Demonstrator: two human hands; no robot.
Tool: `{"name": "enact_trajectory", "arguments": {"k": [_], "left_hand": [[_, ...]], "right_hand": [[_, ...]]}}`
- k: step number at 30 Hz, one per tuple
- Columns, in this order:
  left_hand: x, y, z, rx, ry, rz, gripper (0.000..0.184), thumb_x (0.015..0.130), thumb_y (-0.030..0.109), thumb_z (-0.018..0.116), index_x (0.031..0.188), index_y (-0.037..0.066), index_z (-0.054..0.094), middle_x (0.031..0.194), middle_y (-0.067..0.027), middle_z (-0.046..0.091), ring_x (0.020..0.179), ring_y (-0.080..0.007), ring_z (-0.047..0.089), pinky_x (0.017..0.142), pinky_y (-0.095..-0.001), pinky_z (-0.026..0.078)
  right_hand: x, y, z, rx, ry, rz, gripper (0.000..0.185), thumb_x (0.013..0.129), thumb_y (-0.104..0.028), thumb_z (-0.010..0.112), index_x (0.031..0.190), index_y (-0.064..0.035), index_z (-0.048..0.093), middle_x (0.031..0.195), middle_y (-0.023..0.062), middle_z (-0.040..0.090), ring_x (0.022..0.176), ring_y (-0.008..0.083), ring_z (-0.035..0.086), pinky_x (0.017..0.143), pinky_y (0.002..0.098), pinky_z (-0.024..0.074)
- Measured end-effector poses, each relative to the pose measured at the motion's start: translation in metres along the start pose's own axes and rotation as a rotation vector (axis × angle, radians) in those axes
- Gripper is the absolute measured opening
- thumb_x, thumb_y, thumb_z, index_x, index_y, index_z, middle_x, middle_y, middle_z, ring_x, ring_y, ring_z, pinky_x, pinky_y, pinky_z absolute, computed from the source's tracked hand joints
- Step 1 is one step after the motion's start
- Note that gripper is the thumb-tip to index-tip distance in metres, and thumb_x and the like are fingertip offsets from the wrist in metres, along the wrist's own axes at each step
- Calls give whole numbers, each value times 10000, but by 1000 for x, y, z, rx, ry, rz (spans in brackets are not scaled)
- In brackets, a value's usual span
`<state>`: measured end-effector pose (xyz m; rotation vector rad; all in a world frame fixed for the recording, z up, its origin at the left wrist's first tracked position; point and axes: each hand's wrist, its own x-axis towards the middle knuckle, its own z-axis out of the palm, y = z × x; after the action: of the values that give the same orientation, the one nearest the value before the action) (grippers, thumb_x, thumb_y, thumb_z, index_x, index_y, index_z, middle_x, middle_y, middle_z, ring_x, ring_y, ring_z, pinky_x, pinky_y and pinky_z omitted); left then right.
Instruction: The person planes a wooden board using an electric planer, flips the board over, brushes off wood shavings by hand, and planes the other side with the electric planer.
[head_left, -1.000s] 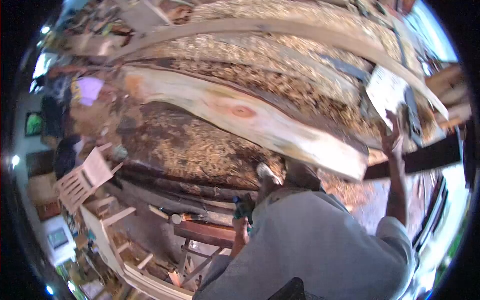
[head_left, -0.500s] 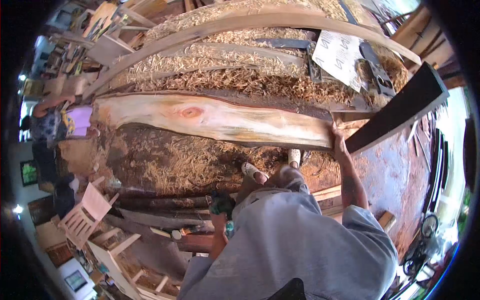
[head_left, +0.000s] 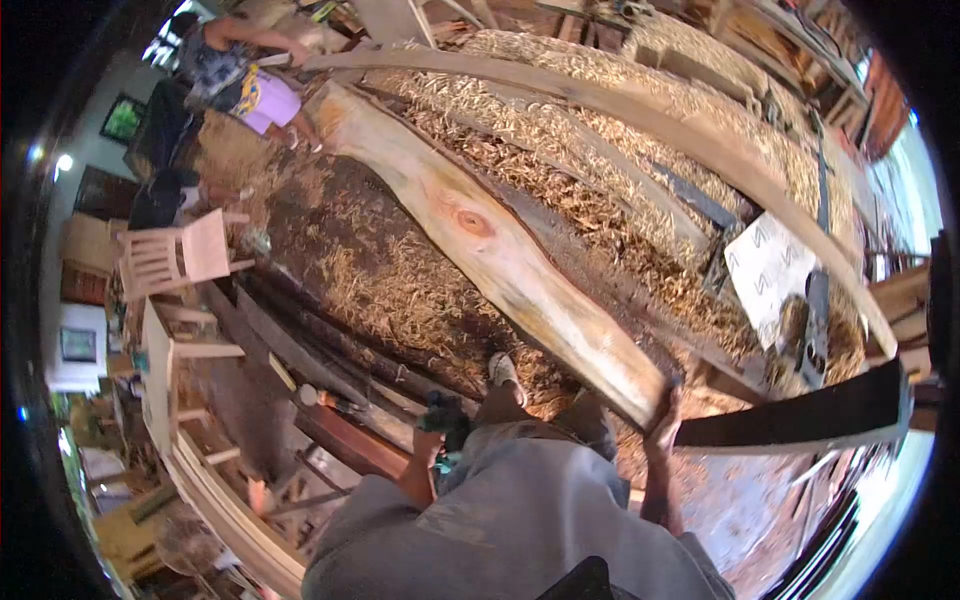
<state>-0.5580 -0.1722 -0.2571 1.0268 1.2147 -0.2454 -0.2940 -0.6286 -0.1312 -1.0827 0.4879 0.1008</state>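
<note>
A long wooden slab [head_left: 545, 295] with wavy edges and a round reddish knot runs diagonally across the view. My right hand [head_left: 662, 428] grips its near end, fingers wrapped over the edge. Down at my left side, my left hand [head_left: 428, 446] is closed around a dark green and black hand tool [head_left: 447, 418]; its exact kind is hard to make out. Just right of my right hand lies a dark tapered board [head_left: 800, 415]. Under the slab, my foot [head_left: 507, 375] stands among shavings.
Another person [head_left: 235, 70] stands by the slab's far end, arm stretched toward a long curved plank [head_left: 640, 115]. Shavings [head_left: 540, 130] cover the bench. A paper sheet with markings [head_left: 768, 275] lies at right. A wooden chair [head_left: 180, 250] and wooden frames stand at left.
The view has turned, and the slab now slants from upper left to lower right. My right hand still grips its end, and the other person shows more fully.
</note>
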Motion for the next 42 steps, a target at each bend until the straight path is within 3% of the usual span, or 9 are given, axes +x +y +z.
{"name": "enact_trajectory", "arguments": {"k": [7, 9, 20, 24, 26, 33, 34, 38, 42], "left_hand": [[-17, -47, 23, -109, 125, -131, 178, 810, -7, 633, 728, 11, 476, 553, -75, 455, 411, -194, 470, 363, -374, 401], [-54, -21, 63, 155, 352, -22, 134, 819, -5, 620, 747, -6, 507, 559, -86, 478, 405, -194, 467, 364, -373, 409], [-76, -65, 77, 50, 267, -51, 95, 824, -13, 613, 733, -16, 588, 563, -91, 535, 408, -198, 519, 367, -366, 431], [-36, -111, 14, 249, 131, 320, 84, 789, -4, 642, 716, -8, 602, 565, -102, 569, 431, -204, 555, 387, -358, 444], [-43, -61, 12, 206, 174, 203, 29, 793, 20, 643, 796, 3, 620, 631, -110, 607, 480, -215, 595, 403, -371, 451], [-27, 12, -15, 992, 326, 677, 259, 819, 135, 714, 1052, 54, 635, 958, -102, 673, 889, -278, 653, 794, -411, 523], [-67, 56, -5, 458, 347, 410, 426, 805, 122, 718, 1191, 21, 569, 1066, -128, 666, 981, -302, 652, 848, -405, 510], [-25, -8, -44, 238, 593, 484, 771, 742, 110, 746, 1422, 13, 396, 1167, -209, 629, 1079, -314, 629, 897, -403, 501], [21, -73, -73, 187, 640, -1, 975, 749, 197, 789, 1497, -36, 208, 1301, -301, 564, 1220, -419, 562, 1032, -438, 449]], "right_hand": [[7, 5, -12, -61, 44, -24, 481, 983, -425, 545, 1186, 11, 534, 1105, 105, 557, 1057, 219, 523, 974, 379, 413], [3, -12, -10, -214, 28, -23, 482, 982, -416, 546, 1187, 21, 537, 1109, 109, 561, 1059, 218, 517, 970, 370, 408], [-3, -53, 40, -57, -136, 66, 589, 995, -464, 504, 1389, -28, 487, 1307, 126, 581, 1202, 282, 560, 1074, 412, 415], [11, -43, 1, -191, 59, 114, 679, 917, -521, 605, 1447, -137, 422, 1219, 118, 566, 1007, 226, 570, 831, 369, 485], [18, -27, -41, -310, 281, 150, 822, 840, -651, 636, 1484, -216, 366, 1345, 107, 445, 986, 232, 551, 777, 383, 476], [-16, -1, -87, -546, 398, 378, 802, 827, -711, 609, 1405, -182, 440, 1322, 101, 526, 881, 243, 602, 714, 383, 492], [-24, 5, -89, -614, 333, 449, 799, 831, -707, 606, 1405, -177, 440, 1319, 101, 528, 885, 243, 602, 719, 383, 492], [-43, 20, -59, -911, 76, 669, 786, 850, -688, 592, 1409, -157, 438, 1308, 104, 537, 904, 243, 601, 740, 384, 492], [-38, 29, -19, -1204, -193, 752, 774, 869, -670, 578, 1412, -138, 437, 1297, 107, 545, 923, 243, 601, 760, 384, 492]]}}
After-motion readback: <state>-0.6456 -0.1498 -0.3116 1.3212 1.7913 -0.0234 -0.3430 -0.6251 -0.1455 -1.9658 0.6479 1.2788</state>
